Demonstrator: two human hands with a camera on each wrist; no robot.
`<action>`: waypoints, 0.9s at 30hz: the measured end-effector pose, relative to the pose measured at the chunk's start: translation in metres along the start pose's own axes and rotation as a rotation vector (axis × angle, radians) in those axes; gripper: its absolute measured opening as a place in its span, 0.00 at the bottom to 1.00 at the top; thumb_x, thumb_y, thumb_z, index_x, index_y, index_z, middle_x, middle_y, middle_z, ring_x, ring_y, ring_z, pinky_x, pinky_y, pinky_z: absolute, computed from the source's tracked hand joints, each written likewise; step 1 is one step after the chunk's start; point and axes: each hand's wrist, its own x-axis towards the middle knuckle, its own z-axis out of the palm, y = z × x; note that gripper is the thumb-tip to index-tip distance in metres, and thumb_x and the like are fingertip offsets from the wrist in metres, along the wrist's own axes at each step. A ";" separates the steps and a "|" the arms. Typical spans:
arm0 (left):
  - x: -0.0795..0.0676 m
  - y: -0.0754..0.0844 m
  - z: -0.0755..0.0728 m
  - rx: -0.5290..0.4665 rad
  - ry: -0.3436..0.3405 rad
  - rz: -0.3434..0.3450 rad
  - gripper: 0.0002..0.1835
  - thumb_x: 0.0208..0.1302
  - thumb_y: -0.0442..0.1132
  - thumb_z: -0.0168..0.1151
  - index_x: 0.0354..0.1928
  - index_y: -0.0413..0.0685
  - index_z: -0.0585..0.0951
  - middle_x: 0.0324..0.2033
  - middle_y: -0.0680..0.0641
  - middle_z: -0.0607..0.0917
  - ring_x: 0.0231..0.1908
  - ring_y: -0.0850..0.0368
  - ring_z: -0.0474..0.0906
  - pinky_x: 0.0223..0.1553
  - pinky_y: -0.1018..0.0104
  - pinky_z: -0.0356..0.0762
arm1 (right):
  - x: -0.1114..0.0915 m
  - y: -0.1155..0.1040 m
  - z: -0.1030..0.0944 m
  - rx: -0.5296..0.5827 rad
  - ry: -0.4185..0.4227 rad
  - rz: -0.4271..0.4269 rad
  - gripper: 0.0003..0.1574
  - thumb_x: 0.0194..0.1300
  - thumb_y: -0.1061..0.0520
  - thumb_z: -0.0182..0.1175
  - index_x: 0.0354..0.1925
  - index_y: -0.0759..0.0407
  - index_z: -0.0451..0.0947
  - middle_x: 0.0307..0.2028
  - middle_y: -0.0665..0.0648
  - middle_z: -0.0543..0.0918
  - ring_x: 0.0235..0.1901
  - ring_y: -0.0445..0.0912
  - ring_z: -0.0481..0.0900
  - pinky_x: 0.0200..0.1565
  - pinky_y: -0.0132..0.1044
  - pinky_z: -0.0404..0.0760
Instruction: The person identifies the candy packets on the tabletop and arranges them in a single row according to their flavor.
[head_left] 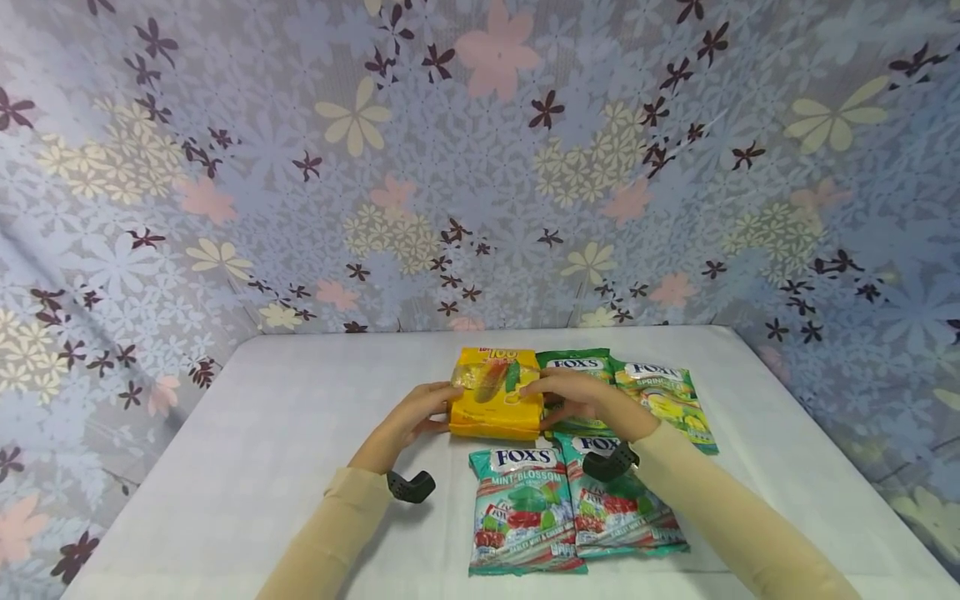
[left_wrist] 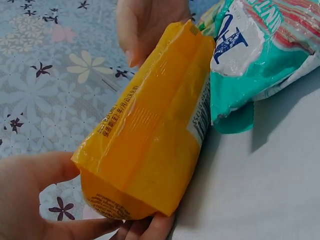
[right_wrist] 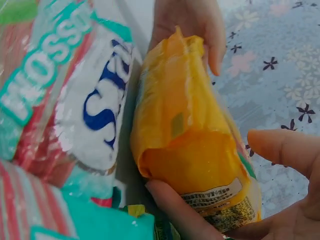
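A yellow candy bag (head_left: 495, 408) with a mango picture and "100" on its front lies on the white table, held between both hands. My left hand (head_left: 411, 415) grips its left end, thumb at the upper edge and fingers curling beneath it in the left wrist view (left_wrist: 45, 200). On the other end is my right hand (head_left: 581, 398); in the right wrist view its fingers (right_wrist: 185, 212) reach under the bag. To the right lie a green Fox's bag (head_left: 573, 360) and a Fox's Spring Tea bag (head_left: 667, 404).
Nearer the front, a Fox's Mint Blossom bag (head_left: 525, 512) and a second teal Fox's bag (head_left: 622, 517) lie side by side, under the right forearm's reach. Behind the white table (head_left: 315, 375) hangs a floral cloth (head_left: 480, 208), which also runs along both sides.
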 end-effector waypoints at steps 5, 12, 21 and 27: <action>0.000 0.002 0.002 -0.028 0.015 0.004 0.34 0.67 0.47 0.58 0.68 0.32 0.64 0.62 0.34 0.71 0.59 0.42 0.71 0.48 0.54 0.80 | 0.002 -0.001 -0.001 0.008 0.009 -0.021 0.45 0.68 0.57 0.58 0.72 0.69 0.47 0.61 0.70 0.67 0.56 0.61 0.71 0.45 0.52 0.82; 0.000 0.004 0.002 -0.063 0.071 -0.001 0.30 0.69 0.44 0.57 0.67 0.34 0.67 0.59 0.34 0.75 0.55 0.44 0.75 0.49 0.57 0.80 | 0.004 0.006 0.000 -0.011 0.092 -0.077 0.41 0.66 0.57 0.61 0.68 0.69 0.54 0.53 0.68 0.74 0.45 0.54 0.79 0.40 0.49 0.84; -0.010 0.006 0.001 -0.089 0.132 0.029 0.28 0.67 0.43 0.60 0.66 0.39 0.70 0.55 0.36 0.78 0.46 0.52 0.80 0.42 0.65 0.82 | 0.001 0.009 0.001 -0.064 0.114 -0.155 0.45 0.65 0.54 0.62 0.71 0.65 0.51 0.60 0.71 0.68 0.49 0.57 0.77 0.44 0.48 0.83; -0.017 0.006 -0.001 -0.098 0.137 0.054 0.29 0.68 0.42 0.59 0.68 0.38 0.68 0.55 0.36 0.78 0.45 0.52 0.80 0.42 0.64 0.82 | -0.002 0.011 0.003 -0.115 0.149 -0.226 0.45 0.65 0.52 0.63 0.71 0.63 0.54 0.65 0.68 0.64 0.49 0.52 0.77 0.53 0.47 0.78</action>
